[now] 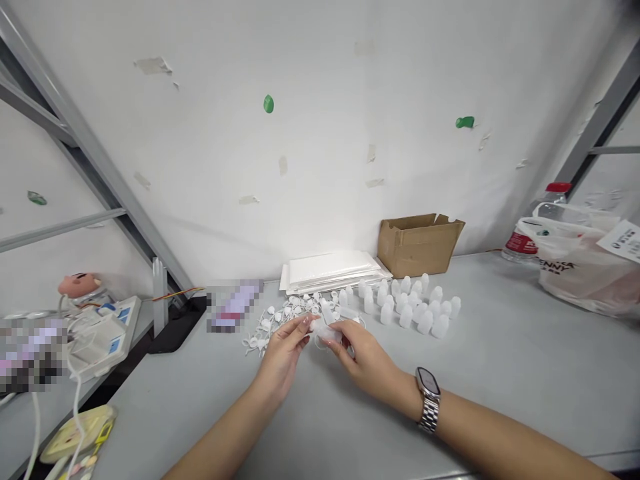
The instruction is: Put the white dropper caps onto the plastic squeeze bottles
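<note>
Between my two hands is a small translucent white plastic bottle, lying sideways above the table. My right hand is closed around the bottle's body, with a watch on that wrist. At the bottle's other end, my left hand pinches a small white cap; the fingertips partly hide it. A thin white strap or ring hangs below the bottle. Just beyond my left hand lies a loose pile of white caps with straps. Several similar bottles stand upright beyond my right hand.
Behind the caps lies a stack of white padded envelopes, with an open cardboard box beside it. A plastic bag and a red-capped bottle stand at right. At left are a blurred phone and a power strip.
</note>
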Demonstrator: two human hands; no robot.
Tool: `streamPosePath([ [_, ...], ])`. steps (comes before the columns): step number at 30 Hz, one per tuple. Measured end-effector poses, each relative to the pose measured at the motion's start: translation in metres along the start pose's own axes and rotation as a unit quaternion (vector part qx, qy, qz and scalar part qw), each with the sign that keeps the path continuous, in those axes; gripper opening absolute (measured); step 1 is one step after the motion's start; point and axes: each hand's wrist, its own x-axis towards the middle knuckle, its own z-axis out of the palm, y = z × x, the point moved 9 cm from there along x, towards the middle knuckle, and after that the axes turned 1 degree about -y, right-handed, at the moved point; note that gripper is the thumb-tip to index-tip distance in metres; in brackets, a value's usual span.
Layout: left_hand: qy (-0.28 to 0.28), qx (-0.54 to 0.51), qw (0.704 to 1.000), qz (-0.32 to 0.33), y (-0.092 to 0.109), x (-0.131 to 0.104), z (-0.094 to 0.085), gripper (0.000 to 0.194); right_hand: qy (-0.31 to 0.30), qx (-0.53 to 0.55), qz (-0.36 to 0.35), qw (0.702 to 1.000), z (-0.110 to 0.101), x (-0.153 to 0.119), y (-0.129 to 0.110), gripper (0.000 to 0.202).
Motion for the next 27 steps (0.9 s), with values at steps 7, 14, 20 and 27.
streamPosePath([
  [7,-0.019,0.030,0.999,0.021,0.003,-0.006,0.012,0.026,0.038,-0.093,-0.090,0.991,-0.005,-0.002,-0.017,0.013],
  [14,-0.064,-0.018,0.998,0.004,-0.004,-0.011,0.022,0.027,0.113,-0.212,-0.211,0.948,-0.009,-0.012,-0.039,0.018],
  [20,-0.101,-0.007,0.995,-0.006,-0.003,-0.017,0.029,0.024,0.119,-0.255,-0.259,0.924,-0.009,-0.016,-0.048,0.015],
  [27,-0.134,0.052,0.988,0.058,0.016,-0.022,0.037,0.019,0.023,0.066,-0.059,0.996,-0.014,0.000,-0.017,0.016],
])
